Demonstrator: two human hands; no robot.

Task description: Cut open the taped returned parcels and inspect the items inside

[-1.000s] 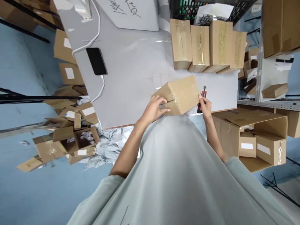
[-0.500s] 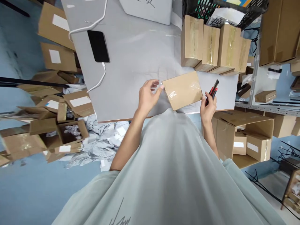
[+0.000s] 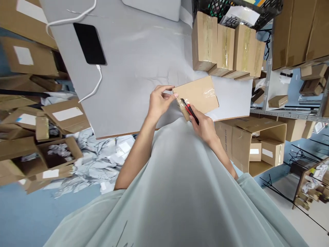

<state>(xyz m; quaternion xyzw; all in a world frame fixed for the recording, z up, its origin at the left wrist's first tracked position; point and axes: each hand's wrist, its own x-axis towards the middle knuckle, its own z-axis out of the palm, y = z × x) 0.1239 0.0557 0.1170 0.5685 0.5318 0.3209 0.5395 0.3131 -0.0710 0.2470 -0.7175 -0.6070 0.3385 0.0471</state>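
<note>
The cardboard box at the near edge of the surface is seen in plain brown, crossed by glossy clear tape. The utility knife is coloured red and black. The surface is pale grey. A black phone with a white cable is shown near its far left corner.

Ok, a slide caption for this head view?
Left hand steadies a taped box; right hand holds a utility knife at its edge.

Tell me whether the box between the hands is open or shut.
Shut: the box lies flat, flaps down under glossy tape. The right hand holds the knife at its edge; no gap shows.
</note>
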